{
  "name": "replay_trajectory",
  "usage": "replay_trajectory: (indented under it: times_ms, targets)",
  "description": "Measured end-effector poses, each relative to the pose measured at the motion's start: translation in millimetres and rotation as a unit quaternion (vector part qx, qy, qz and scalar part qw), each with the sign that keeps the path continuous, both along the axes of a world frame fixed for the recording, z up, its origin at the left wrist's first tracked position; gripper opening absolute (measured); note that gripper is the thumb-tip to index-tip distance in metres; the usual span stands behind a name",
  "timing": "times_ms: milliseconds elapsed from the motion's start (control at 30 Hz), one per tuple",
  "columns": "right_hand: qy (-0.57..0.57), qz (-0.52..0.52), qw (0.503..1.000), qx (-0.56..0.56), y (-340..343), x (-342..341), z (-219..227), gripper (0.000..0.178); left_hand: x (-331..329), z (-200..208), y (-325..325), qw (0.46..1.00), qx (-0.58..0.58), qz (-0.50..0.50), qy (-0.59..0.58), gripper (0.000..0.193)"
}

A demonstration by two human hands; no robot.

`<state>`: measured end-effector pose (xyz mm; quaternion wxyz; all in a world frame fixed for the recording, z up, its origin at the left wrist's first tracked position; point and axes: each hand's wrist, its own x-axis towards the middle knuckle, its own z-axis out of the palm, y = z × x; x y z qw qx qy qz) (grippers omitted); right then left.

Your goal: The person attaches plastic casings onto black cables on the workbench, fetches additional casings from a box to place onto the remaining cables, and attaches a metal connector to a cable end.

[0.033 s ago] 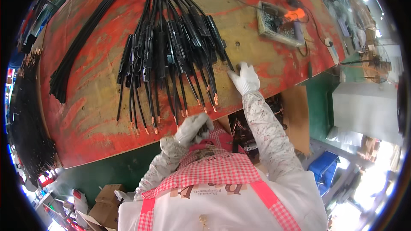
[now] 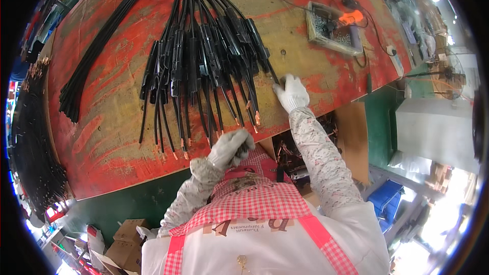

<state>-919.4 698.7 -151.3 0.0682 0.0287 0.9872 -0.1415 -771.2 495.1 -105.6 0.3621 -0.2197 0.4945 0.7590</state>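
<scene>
A bundle of black cables (image 2: 99, 53) lies bent in an arch on the worktable, with black plastic sleeves (image 2: 191, 63) along it and bare copper ends (image 2: 257, 118) toward me. My right hand (image 2: 293, 94), in a white glove, is closed at the end of the rightmost cable (image 2: 273, 75). My left hand (image 2: 227, 148), gloved as well, is curled at the table's front edge, just below the copper ends. Something dark shows at its fingers, too hidden to name.
The worktable (image 2: 122, 137) has worn red and yellow paint. At its far right stands a tray of small metal parts (image 2: 333, 43), with an orange-handled tool (image 2: 351, 18) and cord. More black cables (image 2: 33, 137) hang at the left. An open cardboard box (image 2: 352, 140) sits under the front edge.
My left hand has risen slightly toward the copper ends. The right hand has barely shifted, and the bundle lies as before.
</scene>
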Motion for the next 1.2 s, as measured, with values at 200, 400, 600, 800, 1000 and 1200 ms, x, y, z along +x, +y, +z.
replay_trajectory:
  times_ms: [200,400,600,800,1000,1200]
  targets:
    - [-0.315,-0.077,0.86,-0.395,-12,-16,40,0.031,-57,2,13,0.993,0.021,0.118,0.011,0.025]
    - [-0.332,-0.026,0.849,-0.409,-20,-9,44,0.034,-81,-25,46,0.975,0.178,0.117,-0.066,0.029]
    - [-0.115,0.049,0.93,-0.344,-5,3,-39,0.036,-62,-18,52,0.986,0.112,-0.012,-0.125,0.022]
    - [-0.258,-0.115,0.828,-0.485,-15,7,-18,0.032,13,-34,-1,0.961,0.251,0.114,-0.037,0.029]
    - [-0.124,-0.108,0.841,-0.516,21,61,-27,0.028,168,-111,-94,0.966,0.131,0.222,-0.016,0.03]
    - [-0.054,-0.234,0.882,-0.405,16,128,-20,0.035,314,-126,-112,0.816,0.16,0.541,-0.127,0.026]
